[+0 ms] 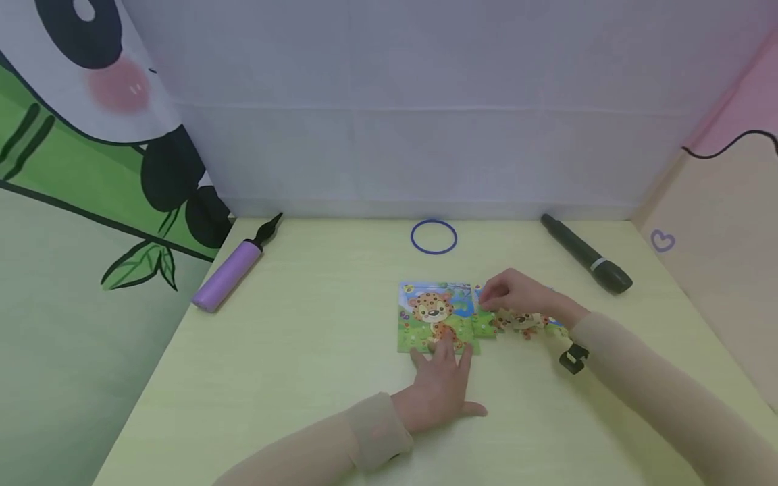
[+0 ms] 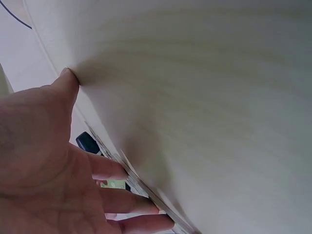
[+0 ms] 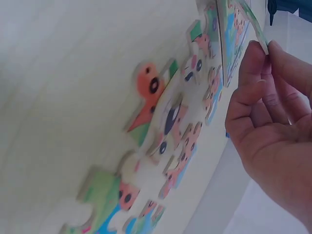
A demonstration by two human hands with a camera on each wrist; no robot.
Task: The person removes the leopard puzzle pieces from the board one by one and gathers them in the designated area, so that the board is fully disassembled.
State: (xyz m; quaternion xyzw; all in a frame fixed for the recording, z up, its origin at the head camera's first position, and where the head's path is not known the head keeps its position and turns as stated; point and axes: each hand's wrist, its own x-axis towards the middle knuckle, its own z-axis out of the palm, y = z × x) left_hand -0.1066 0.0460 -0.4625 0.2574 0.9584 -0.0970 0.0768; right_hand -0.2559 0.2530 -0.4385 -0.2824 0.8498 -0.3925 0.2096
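Observation:
A square leopard picture puzzle (image 1: 433, 307) lies on the table, its leopard picture facing up. My left hand (image 1: 439, 391) rests on its lower edge with spread, straight fingers, thumb out to the right on the tabletop. At the puzzle's right side, my right hand (image 1: 516, 291) pinches a thin puzzle piece (image 3: 257, 27) with green on it between thumb and forefinger. In the right wrist view this piece is seen nearly edge-on. Under and beside the right hand lie several loose jigsaw pieces (image 3: 168, 119) with leopard spots, green and blue; the hand partly hides them in the head view.
A purple hand pump (image 1: 231, 275) with a black nozzle lies at the table's left edge. A blue ring (image 1: 434, 253) lies behind the puzzle. At the back right is a black microphone (image 1: 583, 253). A white cloth wall (image 1: 389, 155) rises behind the table (image 1: 292, 378).

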